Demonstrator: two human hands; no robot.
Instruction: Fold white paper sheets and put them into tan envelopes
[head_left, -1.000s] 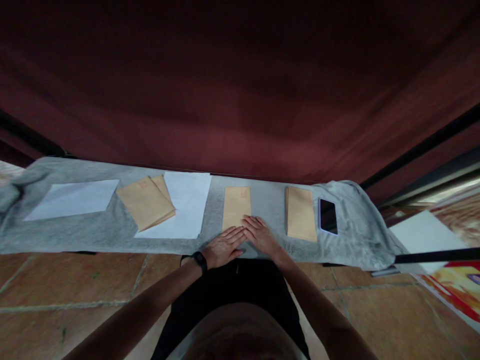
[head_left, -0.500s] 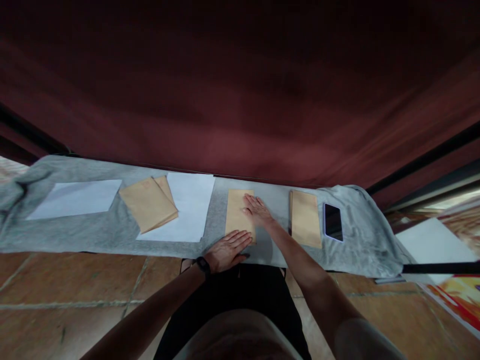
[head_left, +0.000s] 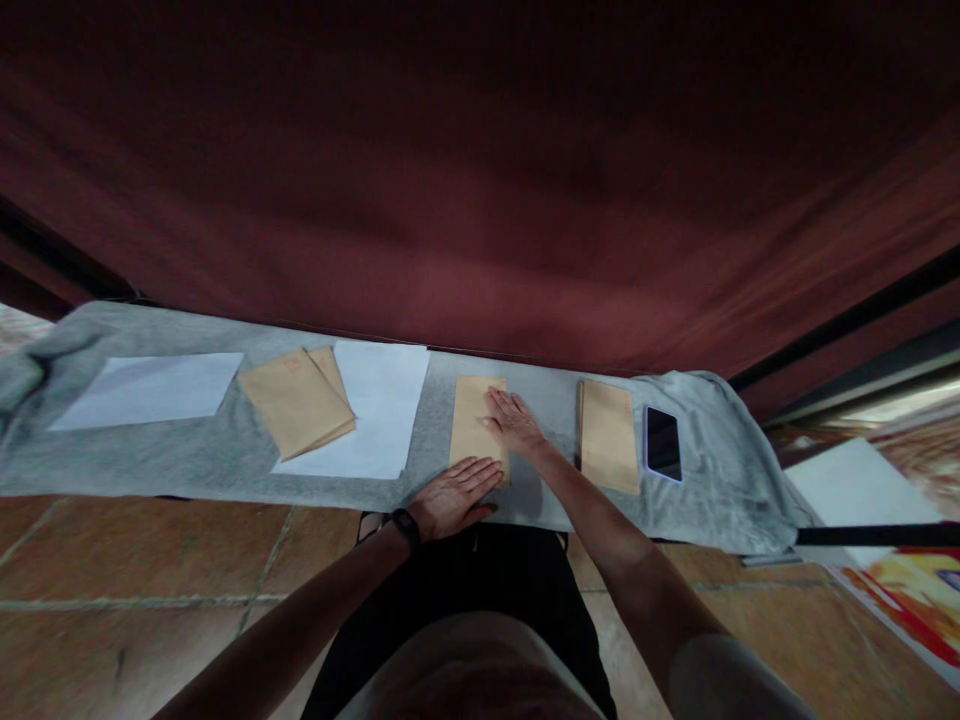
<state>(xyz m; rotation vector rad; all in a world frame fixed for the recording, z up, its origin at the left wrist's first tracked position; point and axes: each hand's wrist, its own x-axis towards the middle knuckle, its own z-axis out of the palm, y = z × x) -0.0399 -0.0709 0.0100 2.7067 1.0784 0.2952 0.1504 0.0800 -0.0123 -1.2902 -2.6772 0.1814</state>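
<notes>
A tan paper envelope [head_left: 471, 412] lies lengthwise in front of me on a grey cloth. Flat across its near end rests my left hand [head_left: 459, 496], fingers stretched out and pointing right. My right hand [head_left: 514, 420] presses on the upper right part of the same envelope, its fingers extended and the thumb apart. To the right is a stack of tan envelopes [head_left: 611, 435]. Two more envelopes [head_left: 296, 400] overlap at an angle on the left, partly on top of white paper sheets [head_left: 386, 410].
The grey cloth [head_left: 180, 455] covers a long narrow surface against a dark red hanging fabric [head_left: 480, 220]. A phone [head_left: 663, 443] lies right of the stack. Another white sheet [head_left: 154, 388] is at the far left. Tiled floor [head_left: 150, 560] shows below the near edge.
Both hands stay flat on the envelope in nearly the same place. The view has shifted very slightly.
</notes>
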